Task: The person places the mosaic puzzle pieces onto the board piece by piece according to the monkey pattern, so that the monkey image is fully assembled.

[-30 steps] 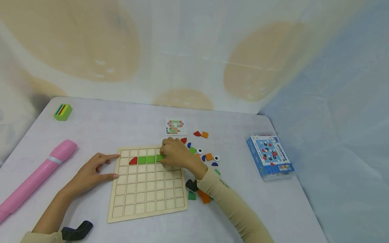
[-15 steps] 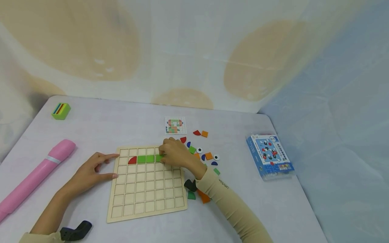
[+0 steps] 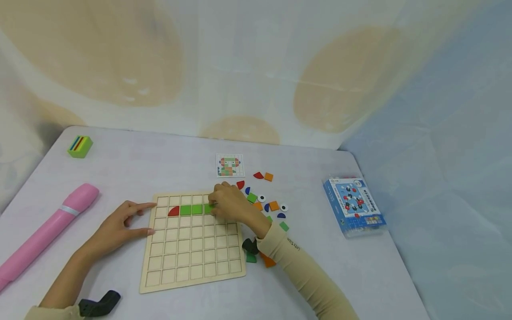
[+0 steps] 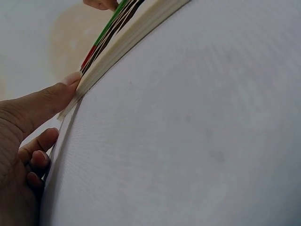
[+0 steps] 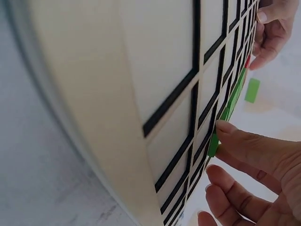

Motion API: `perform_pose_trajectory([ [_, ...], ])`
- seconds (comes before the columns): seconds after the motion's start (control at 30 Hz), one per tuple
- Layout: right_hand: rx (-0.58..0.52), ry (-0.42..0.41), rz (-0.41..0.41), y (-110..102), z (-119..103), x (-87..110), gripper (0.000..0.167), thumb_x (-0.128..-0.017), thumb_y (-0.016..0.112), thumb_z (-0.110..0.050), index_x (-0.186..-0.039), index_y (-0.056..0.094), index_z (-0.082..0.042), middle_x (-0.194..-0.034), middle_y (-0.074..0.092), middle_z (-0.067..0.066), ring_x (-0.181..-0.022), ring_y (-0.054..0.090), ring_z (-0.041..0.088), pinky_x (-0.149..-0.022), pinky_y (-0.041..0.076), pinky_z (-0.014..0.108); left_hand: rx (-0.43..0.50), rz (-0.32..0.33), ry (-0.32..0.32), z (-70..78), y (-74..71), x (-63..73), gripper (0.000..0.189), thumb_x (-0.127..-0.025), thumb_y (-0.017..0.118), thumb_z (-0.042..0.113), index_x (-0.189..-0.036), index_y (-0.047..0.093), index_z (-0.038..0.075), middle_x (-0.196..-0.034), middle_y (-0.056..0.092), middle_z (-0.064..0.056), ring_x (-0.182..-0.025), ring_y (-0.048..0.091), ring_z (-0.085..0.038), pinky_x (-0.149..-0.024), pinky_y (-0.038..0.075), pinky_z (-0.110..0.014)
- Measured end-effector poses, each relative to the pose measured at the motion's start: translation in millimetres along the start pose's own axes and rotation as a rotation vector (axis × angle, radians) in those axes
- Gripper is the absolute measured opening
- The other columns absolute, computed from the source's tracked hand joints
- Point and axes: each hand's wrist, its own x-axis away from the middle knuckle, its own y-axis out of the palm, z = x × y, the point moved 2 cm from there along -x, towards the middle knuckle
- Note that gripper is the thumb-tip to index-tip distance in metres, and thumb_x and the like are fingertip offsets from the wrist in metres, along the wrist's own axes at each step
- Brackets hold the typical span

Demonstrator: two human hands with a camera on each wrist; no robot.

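On the wooden grid board (image 3: 184, 247), second row from the far edge, the right hand (image 3: 230, 202) pinches a green tile (image 5: 213, 145) beside two green squares (image 3: 185, 210); the left hand (image 3: 114, 229), thumb and forefinger spread, touches the near-left rim. Best square the tile up before pressing.

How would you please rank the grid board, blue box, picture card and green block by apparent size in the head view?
Largest to smallest:
1. Grid board
2. Blue box
3. Picture card
4. Green block

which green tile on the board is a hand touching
The rightmost green tile, pinched in the right hand; the two green tiles to its left are untouched.
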Motion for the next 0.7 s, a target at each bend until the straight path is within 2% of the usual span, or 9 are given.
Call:
perform_pose_trajectory([
  [0.17, -0.013, -0.009, 0.047, 3.7, -0.1, -1.2, 0.018, -0.087, 0.077, -0.034, -0.094, 0.076, -0.017, -0.097, 0.064, -0.003, -0.087, 0.051, 0.013, -0.074, 0.042, 0.022, 0.001, 0.007, 0.001, -0.6, 1.1, -0.5, 0.070, -0.079, 0.082, 0.041, -0.141, 0.056, 0.019, -0.103, 0.044, -0.002, -0.083, 0.030, -0.011, -0.065, 0.027, -0.029],
  [0.27, 0.016, -0.009, 0.067, 4.4, -1.5, -1.0, 0.019, -0.086, 0.077, -0.036, -0.093, 0.076, -0.019, -0.097, 0.065, -0.003, -0.087, 0.052, 0.012, -0.073, 0.041, 0.021, 0.002, 0.002, -0.001, -1.5, 1.1, -0.6, 0.070, -0.080, 0.082, 0.042, -0.141, 0.056, 0.019, -0.103, 0.043, -0.003, -0.083, 0.030, -0.012, -0.065, 0.027, -0.029],
  [0.47, 0.037, 0.010, 0.066, 4.5, -0.7, 1.1, 0.024, -0.087, 0.076, -0.042, -0.100, 0.077, -0.022, -0.104, 0.064, -0.004, -0.094, 0.052, 0.014, -0.080, 0.043, 0.027, 0.003, 0.022, 0.019, -3.1, 2.2, 0.1, 0.068, -0.080, 0.082, 0.040, -0.139, 0.057, 0.019, -0.102, 0.044, -0.002, -0.081, 0.030, -0.010, -0.064, 0.027, -0.029],
  [0.6, -0.003, 0.071, 0.098, 0.0, 13.3, 4.3, 0.028, -0.088, 0.074, -0.042, -0.106, 0.076, -0.020, -0.108, 0.063, -0.001, -0.100, 0.053, 0.016, -0.088, 0.045, 0.033, -0.003, 0.020, 0.024, -3.4, 2.9, -0.3, 0.069, -0.080, 0.082, 0.041, -0.139, 0.057, 0.019, -0.103, 0.044, -0.002, -0.081, 0.031, -0.010, -0.064, 0.027, -0.029],
  [0.7, -0.005, 0.174, 0.173, -7.5, 31.1, 7.5, 0.026, -0.088, 0.075, -0.038, -0.100, 0.076, -0.015, -0.104, 0.063, 0.002, -0.098, 0.054, 0.019, -0.087, 0.046, 0.035, -0.005, 0.021, 0.019, -2.8, 2.1, -0.4, 0.069, -0.079, 0.083, 0.041, -0.139, 0.058, 0.019, -0.102, 0.045, -0.002, -0.080, 0.031, -0.010, -0.064, 0.028, -0.029],
])
